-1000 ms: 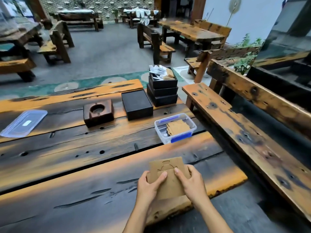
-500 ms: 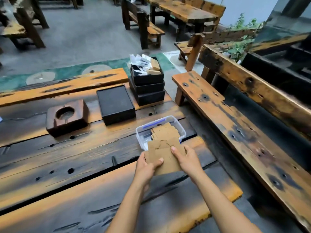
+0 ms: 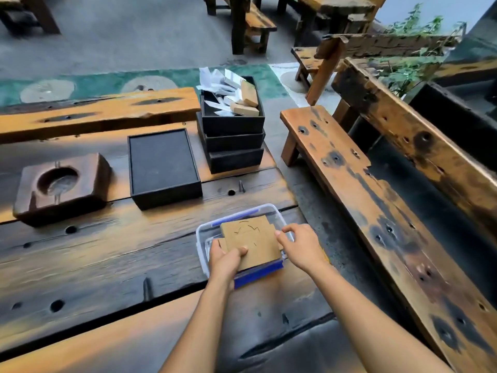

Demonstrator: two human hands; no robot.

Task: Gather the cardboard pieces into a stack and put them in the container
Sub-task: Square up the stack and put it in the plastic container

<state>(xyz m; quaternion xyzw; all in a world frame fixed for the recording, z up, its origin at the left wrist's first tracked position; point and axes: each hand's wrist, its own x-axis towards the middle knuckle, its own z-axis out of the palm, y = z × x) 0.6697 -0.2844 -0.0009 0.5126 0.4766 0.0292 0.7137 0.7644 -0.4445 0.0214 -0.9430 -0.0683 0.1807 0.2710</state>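
Observation:
A stack of brown cardboard pieces (image 3: 251,239), the top one with curved cut lines, sits tilted in the clear plastic container (image 3: 231,219) with blue clips near the table's right edge. My left hand (image 3: 224,261) grips the stack's near left corner, thumb on top. My right hand (image 3: 302,244) pinches the stack's right edge with thumb and curled fingers. The stack's near edge rests over the container's front rim by the blue clip (image 3: 258,274). Whatever lies beneath the stack is hidden.
On the wooden table (image 3: 107,251) stand a flat black box (image 3: 162,164), a stack of black trays (image 3: 234,138) holding papers and small boxes, and a carved wooden block (image 3: 61,184). A wooden bench (image 3: 376,211) runs along the right.
Both hands carried the cardboard stack forward from the table's near edge and lowered it into the container. The camera view tilted down and closer.

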